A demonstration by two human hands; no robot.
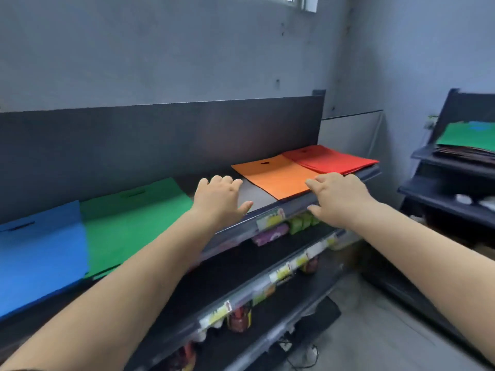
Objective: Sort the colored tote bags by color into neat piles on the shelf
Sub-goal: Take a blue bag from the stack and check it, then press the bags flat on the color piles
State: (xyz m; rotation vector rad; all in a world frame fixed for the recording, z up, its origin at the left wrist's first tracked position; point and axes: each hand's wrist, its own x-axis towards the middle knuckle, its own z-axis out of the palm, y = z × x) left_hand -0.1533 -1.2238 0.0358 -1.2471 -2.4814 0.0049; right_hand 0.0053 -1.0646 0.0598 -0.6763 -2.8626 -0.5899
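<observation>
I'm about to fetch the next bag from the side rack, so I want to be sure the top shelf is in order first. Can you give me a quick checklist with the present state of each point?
1. Piles split by colour: ok. Blue pile, green pile, orange bag and red pile lie side by side on the top shelf.
2. Orange bag square to the shelf edge: not ok, it lies at an angle.
3. Orange and red apart: cannot tell, their edges meet.
4. Left hand free: ok, it holds nothing.
5. Right hand free: ok, fingers flat at the orange bag's near corner.
6. More bags waiting: ok, a green bag tops the stack on the side rack.
</observation>
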